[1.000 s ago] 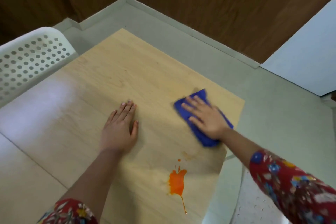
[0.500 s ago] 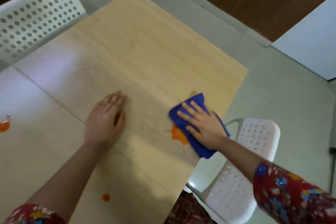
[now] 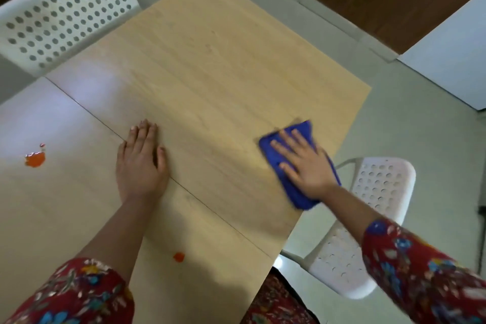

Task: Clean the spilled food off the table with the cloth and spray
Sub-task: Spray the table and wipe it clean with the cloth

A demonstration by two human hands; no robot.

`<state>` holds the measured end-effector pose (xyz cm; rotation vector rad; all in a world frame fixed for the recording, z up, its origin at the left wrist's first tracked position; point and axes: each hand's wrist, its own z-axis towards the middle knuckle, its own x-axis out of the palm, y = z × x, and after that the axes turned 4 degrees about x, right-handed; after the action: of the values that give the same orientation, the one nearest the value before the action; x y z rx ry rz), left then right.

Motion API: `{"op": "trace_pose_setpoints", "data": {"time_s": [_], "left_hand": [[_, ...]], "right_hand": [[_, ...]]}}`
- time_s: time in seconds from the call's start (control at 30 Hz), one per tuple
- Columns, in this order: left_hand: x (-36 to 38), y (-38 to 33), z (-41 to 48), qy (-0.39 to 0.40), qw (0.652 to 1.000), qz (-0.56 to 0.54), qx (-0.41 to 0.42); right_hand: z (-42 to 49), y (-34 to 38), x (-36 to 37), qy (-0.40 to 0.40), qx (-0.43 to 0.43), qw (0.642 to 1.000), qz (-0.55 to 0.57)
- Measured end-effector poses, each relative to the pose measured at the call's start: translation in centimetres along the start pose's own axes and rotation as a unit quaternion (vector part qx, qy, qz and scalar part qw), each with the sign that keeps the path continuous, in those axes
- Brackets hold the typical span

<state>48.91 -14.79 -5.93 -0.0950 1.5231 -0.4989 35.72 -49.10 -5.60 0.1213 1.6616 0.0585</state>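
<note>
The cloth (image 3: 295, 194) is a deep blue rag, folded or bunched into a rough oblong, soft and slightly fuzzy at its blurred edges. It lies on the right-hand part of the bench (image 3: 223, 60), close to the right edge, with its near end almost at that edge. The right hand (image 3: 307, 166) lies flat on top of it, palm down, the fingers (image 3: 288, 151) straight and spread, pressing rather than gripping; blue shows around the fingertips and below the wrist. The left hand (image 3: 140, 163) rests flat on the bare bench well to the left of the cloth, its fingers (image 3: 143, 134) straight and close together, holding nothing.

Two orange spills sit on the bench, both well apart from the cloth: a larger blot (image 3: 35, 159) with small splashes above it near the left side, and a small round spot (image 3: 178, 257) near the front, beside the left forearm.

The bench top is pale wood-grain laminate, smooth and a little glossy, crossed by a thin dark seam (image 3: 210, 208) that passes under the left hand. A white plastic chair (image 3: 65, 16) with round perforations stands at the far left corner, and a second chair (image 3: 378, 192) just off the right edge. Both sleeves (image 3: 420, 271) are red floral fabric.
</note>
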Motion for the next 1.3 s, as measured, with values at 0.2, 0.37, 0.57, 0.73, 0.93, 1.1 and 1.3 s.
{"op": "trace_pose_setpoints", "data": {"time_s": [0.2, 0.37, 0.57, 0.73, 0.93, 1.1, 1.3], "left_hand": [[0.1, 0.1, 0.2, 0.003, 1.000, 0.008, 0.001], [-0.1, 0.1, 0.2, 0.003, 1.000, -0.003, 0.003], [0.2, 0.4, 0.4, 0.012, 1.000, -0.003, -0.001], [-0.1, 0.2, 0.3, 0.012, 1.000, -0.005, -0.001], [-0.1, 0.2, 0.2, 0.008, 1.000, -0.014, -0.002], [0.0, 0.4, 0.4, -0.010, 0.999, -0.040, -0.010], [-0.1, 0.4, 0.7, -0.039, 0.993, -0.018, -0.113]], "right_hand": [[7.6, 5.6, -0.4, -0.033, 0.118, 0.992, 0.009], [-3.0, 11.7, 1.3, 0.019, -0.130, 0.991, 0.016], [0.9, -1.0, -0.7, -0.009, 0.151, 0.988, 0.007], [4.8, 8.8, 0.2, -0.019, 0.091, 0.996, 0.013], [-4.2, 10.0, 1.2, 0.018, -0.071, 0.997, 0.025], [3.6, -0.8, -0.8, -0.004, 0.239, 0.971, 0.012], [13.0, 9.4, -0.4, -0.012, 0.149, 0.988, 0.028]]}}
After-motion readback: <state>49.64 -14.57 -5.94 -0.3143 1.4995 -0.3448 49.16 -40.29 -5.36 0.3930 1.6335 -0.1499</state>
